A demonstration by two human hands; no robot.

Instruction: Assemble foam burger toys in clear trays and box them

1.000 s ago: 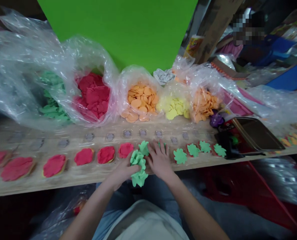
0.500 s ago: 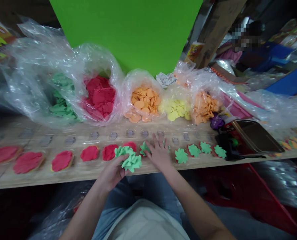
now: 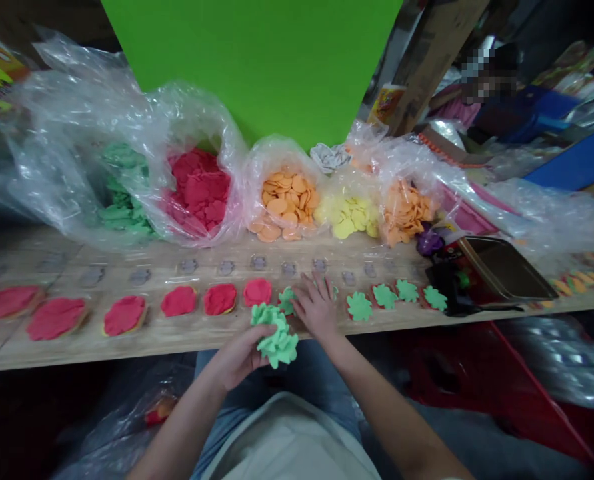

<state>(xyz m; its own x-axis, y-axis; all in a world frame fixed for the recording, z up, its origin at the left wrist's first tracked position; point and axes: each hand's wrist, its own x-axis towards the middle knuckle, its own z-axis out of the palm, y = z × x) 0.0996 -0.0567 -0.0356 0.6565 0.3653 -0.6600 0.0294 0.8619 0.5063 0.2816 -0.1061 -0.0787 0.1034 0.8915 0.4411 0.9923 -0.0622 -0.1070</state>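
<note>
My left hand [image 3: 244, 357] is closed around a bunch of green wavy-edged foam-like pieces [image 3: 277, 337], held just over the table's front edge. To its right, my right hand [image 3: 317, 307] has its fingers stretched out over the row, covering part of it. Beside the right thumb, a green wavy piece [image 3: 287, 300] lies in the row, partly hidden. Nearest to the left hand's bunch is a red-topped piece [image 3: 257, 291]. Further right, several green pieces [image 3: 359, 306] lie on red layers. More red pieces [image 3: 125, 315] continue the row to the left.
Behind the row stand clear plastic bags with green pieces [image 3: 124, 190], red pieces [image 3: 199, 190], orange discs [image 3: 289, 200] and yellow discs [image 3: 351, 217]. A green panel [image 3: 257, 67] rises behind. A dark tray [image 3: 511, 267] sits at the right. Another person [image 3: 459, 107] is at the back right.
My left hand has moved right and toward me with the green bunch, uncovering a red-topped piece. My right hand stays over the same spot, its fingers slightly lower.
</note>
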